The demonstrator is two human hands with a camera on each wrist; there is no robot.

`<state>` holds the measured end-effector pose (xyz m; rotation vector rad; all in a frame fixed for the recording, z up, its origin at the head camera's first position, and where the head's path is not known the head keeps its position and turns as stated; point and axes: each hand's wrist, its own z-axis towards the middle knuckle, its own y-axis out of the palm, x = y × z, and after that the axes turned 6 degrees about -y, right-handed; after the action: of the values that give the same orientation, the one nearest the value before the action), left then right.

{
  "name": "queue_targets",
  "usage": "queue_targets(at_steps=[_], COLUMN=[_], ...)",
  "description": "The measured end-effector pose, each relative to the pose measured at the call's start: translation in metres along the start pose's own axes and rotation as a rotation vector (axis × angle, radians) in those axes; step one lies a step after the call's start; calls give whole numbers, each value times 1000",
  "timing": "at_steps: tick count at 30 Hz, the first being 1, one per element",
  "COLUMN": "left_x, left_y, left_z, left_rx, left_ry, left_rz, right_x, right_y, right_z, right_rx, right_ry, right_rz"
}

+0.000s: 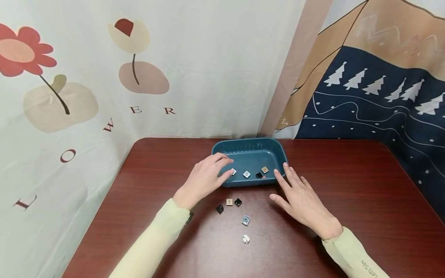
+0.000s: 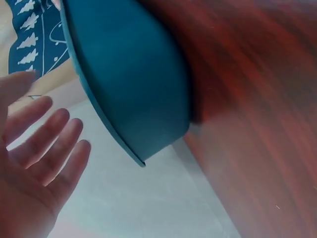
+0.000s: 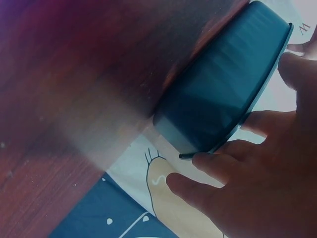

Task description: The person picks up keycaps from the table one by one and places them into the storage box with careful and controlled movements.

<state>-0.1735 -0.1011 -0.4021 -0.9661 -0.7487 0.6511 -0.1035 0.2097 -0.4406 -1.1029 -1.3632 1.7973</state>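
A blue-green plastic basin (image 1: 250, 183) stands at the table's back edge. Inside lie small square pieces that look like keycaps: a white keycap (image 1: 247, 174), a beige keycap (image 1: 265, 169) and a black keycap (image 1: 259, 175). Over the basin's left rim reaches my left hand (image 1: 205, 175), fingers loosely bent and thumb apart; another white keycap (image 1: 234, 172) shows beside its thumb tip. In the left wrist view, the left hand's fingers (image 2: 54, 134) are spread with nothing between them. My right hand (image 1: 304, 200) has its fingers extended, fingertips right at the basin's right rim.
In front of the basin on the dark red table (image 1: 167, 166) lie a beige keycap (image 1: 229, 202), a black keycap (image 1: 238, 202), another black keycap (image 1: 220, 209), a grey keycap (image 1: 245, 220) and a small white piece (image 1: 245, 239). A printed curtain (image 1: 208, 69) hangs behind.
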Motion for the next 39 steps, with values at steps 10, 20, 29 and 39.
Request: queue_targets(at_steps=[10,20,29,39], left_x=[-5,7,13,16], left_y=[-3,-1,7,18], left_z=[-32,-61,-75,-78], left_rx=[148,-20,-141,-201], left_ry=[254,279,180,106], left_rz=[1,143,217,303], right_x=[2,2,2,1], right_y=[0,-1,-1,0], right_z=[-1,-2,-2,0], right_rx=[-8,-1,-1,-3], right_ry=[11,7,5,-4], right_rz=[2,-1,0,0])
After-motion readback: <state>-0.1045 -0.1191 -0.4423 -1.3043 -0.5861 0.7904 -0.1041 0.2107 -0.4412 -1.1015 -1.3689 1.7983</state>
